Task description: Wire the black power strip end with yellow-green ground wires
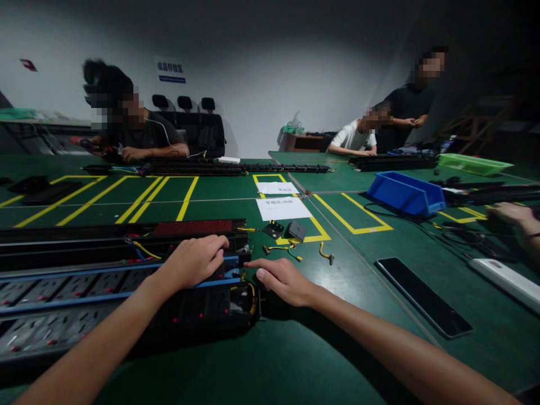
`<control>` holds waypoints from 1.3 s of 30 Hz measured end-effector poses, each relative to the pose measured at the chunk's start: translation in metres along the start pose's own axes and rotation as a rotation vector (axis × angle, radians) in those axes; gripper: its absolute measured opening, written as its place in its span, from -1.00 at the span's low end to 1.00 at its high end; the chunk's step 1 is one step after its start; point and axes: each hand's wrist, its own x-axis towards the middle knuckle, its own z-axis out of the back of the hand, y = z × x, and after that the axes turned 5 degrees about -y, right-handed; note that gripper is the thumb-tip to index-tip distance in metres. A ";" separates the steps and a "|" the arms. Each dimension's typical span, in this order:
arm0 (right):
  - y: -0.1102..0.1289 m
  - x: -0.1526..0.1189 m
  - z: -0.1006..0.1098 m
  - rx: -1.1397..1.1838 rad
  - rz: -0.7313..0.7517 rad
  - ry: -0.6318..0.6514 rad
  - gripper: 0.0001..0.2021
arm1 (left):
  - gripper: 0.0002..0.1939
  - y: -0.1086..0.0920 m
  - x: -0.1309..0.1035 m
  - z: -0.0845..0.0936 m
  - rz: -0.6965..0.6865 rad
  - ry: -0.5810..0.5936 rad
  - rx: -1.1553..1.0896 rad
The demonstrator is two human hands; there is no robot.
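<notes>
Long black power strips with several sockets and red dots lie side by side at the left. My left hand (196,260) rests over the blue-edged power strip (126,285) near its right end, with fingers curled down on it. At that end, the outstretched index finger of my right hand (287,278) touches or nearly touches the strip; its thumb is bent below, and the other fingers are mostly hidden. A nearer black power strip (202,312) has a yellow wire (253,298) at its open end. Behind, another strip carries a dark red section (192,227).
Short yellow-green wires (324,253), a black end piece (295,230) and paper sheets (282,208) lie ahead. To the right are a phone (424,296), a blue bin (400,194), a white bar (506,284) and another person's hand (512,216). Other people sit and stand beyond.
</notes>
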 end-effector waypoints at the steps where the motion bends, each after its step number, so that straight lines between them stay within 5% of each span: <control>1: 0.000 0.000 0.000 0.000 0.001 -0.002 -0.49 | -0.72 0.000 0.000 0.000 0.001 0.001 0.003; 39: -0.002 -0.001 -0.001 0.001 -0.001 0.002 -0.49 | -0.73 0.000 0.000 0.000 0.006 -0.008 -0.015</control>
